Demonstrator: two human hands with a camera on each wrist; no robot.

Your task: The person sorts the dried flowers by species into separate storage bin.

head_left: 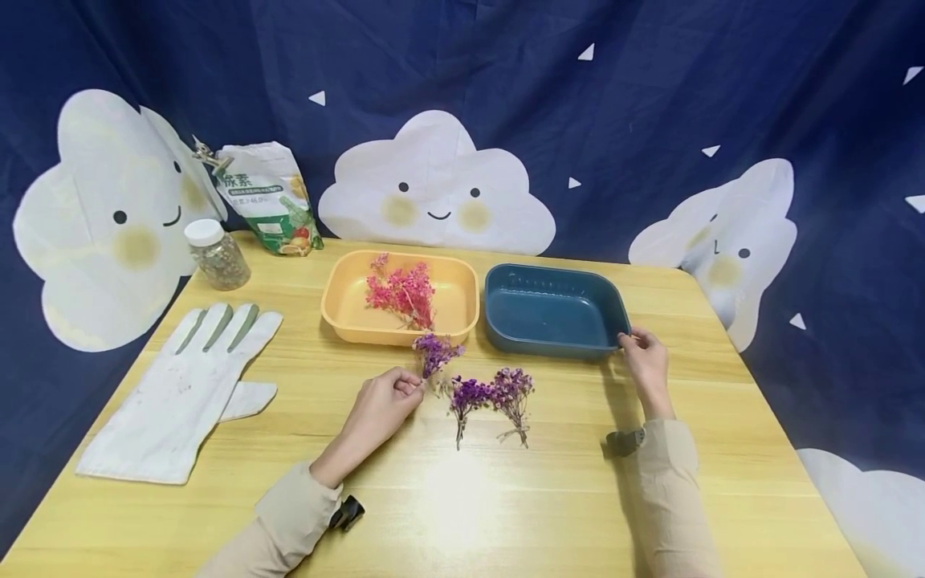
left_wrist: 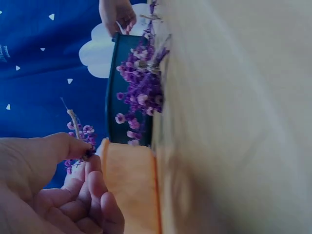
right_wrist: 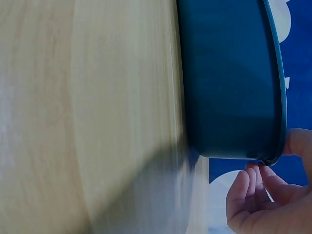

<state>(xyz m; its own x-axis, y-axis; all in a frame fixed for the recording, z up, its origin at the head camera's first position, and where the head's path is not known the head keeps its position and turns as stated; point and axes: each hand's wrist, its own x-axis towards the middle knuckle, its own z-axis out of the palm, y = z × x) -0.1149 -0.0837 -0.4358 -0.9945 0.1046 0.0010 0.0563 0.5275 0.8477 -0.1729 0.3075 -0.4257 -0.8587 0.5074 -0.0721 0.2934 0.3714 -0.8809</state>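
Note:
My left hand (head_left: 385,405) pinches a small tied bunch of purple dried flowers (head_left: 435,353) between thumb and fingertips, just before the front wall of an orange-yellow tray (head_left: 329,309). In the left wrist view, the pinched bunch (left_wrist: 84,134) shows wrapped stems beside the thumb. Two more purple bunches (head_left: 470,395) lie side by side on the table, right of that hand. At the far right, my right hand (head_left: 647,368) grips the front right corner of a dark teal tray (head_left: 552,321) by its rim. Nothing lies inside that tray.
Pink dried flowers (head_left: 405,293) lie in the orange-yellow tray, which stands close beside the teal one. White work gloves (head_left: 162,401) rest at the left. Behind them are a lidded jar (head_left: 222,261) and a clipped white-and-green bag (head_left: 270,201). A patterned blue curtain (head_left: 614,120) hangs behind.

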